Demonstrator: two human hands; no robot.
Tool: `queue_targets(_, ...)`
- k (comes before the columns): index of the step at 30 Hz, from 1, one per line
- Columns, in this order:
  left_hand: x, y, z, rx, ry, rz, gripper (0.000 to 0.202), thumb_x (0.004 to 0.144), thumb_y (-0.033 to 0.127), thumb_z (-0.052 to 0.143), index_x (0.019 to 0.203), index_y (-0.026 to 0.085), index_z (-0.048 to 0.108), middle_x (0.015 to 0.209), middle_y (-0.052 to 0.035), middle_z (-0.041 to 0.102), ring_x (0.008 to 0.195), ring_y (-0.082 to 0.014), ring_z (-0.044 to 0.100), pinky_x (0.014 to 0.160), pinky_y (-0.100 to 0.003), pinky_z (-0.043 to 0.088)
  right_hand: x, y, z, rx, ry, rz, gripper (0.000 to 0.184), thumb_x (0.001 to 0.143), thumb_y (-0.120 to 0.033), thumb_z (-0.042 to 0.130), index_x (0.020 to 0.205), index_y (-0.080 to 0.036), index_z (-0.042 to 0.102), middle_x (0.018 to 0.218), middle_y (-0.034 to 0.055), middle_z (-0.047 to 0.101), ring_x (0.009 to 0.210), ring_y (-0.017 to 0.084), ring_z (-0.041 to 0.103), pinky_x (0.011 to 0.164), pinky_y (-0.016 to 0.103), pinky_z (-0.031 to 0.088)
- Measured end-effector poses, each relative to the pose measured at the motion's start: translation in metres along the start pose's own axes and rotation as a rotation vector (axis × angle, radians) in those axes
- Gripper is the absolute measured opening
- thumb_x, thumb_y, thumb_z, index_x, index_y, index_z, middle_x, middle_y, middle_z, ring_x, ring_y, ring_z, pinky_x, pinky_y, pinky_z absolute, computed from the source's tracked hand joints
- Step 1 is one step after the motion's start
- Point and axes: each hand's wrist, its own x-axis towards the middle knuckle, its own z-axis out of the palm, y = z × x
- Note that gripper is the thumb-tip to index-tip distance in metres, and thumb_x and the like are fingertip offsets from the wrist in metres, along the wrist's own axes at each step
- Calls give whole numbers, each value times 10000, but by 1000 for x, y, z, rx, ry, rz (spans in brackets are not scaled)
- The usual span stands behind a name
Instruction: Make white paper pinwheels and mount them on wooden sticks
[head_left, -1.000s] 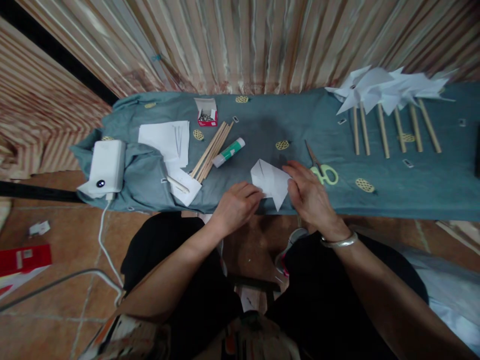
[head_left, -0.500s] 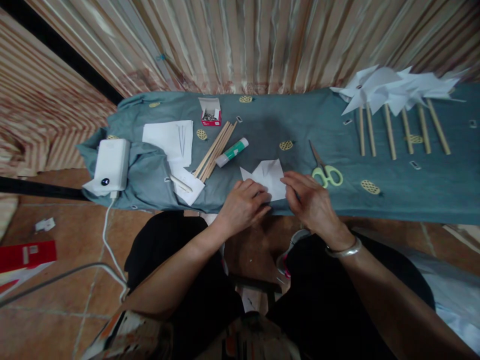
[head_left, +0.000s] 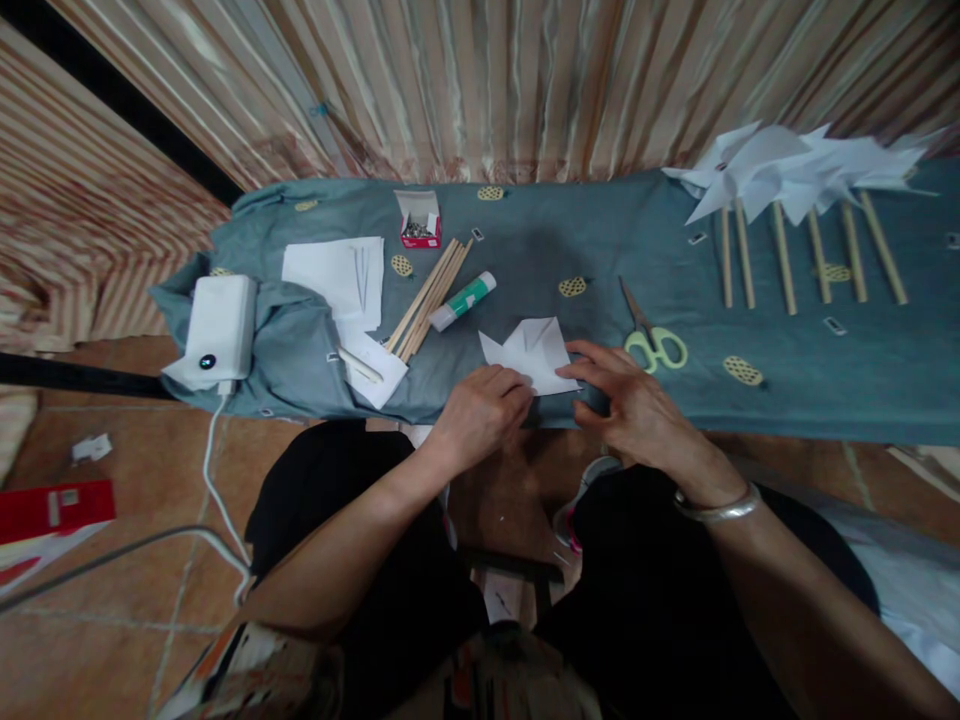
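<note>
A cut and partly folded piece of white paper (head_left: pixel 546 352) lies near the front edge of the cloth-covered table, its points sticking up and to the left. My left hand (head_left: pixel 487 408) is closed on its lower left edge, the fingertips partly hidden. At the paper's right side, my right hand (head_left: pixel 622 400) has its fingers apart, the fingertips touching the edge and the thumb held away below. Just right of the paper lie scissors (head_left: pixel 654 345) with light green handles, blades spread slightly. A glue stick (head_left: pixel 465 300) lies to the upper left, against a bundle of thin wooden sticks (head_left: pixel 431 300).
Several white paper pinwheels (head_left: pixel 795 180) on sticks lie at the back right. Toward the left are a stack of white paper (head_left: pixel 322 275), a small red box (head_left: pixel 420 230) of metal pins, a white pen-like tool (head_left: pixel 360 365) and a cabled white power bank (head_left: pixel 220 330).
My right hand has shifted slightly, its thumb and fingers spreading wider at the paper's right edge. The left hand stays on the paper, its fingers drawn in a little more.
</note>
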Motion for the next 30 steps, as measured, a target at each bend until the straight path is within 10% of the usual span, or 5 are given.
queue_targets(14, -5, 2, -4, -39, -7, 50, 170, 945, 181, 513, 933, 125, 672, 943, -72, 702, 846, -196, 623, 733, -331, 495, 1, 6, -1, 437, 51, 101, 66, 836, -322, 686, 824, -275, 730, 1246, 39, 676, 1174, 277, 625, 1057, 519, 461)
queue_targets(30, -7, 8, -3, -194, -63, 19, 298, 948, 149, 479, 1224, 135, 590, 1079, -90, 694, 963, -208, 618, 847, -369, 549, 17, -1, 20, 225, 132, 49, 80, 841, -266, 677, 767, -244, 698, 1221, 65, 693, 1175, 284, 620, 995, 493, 483)
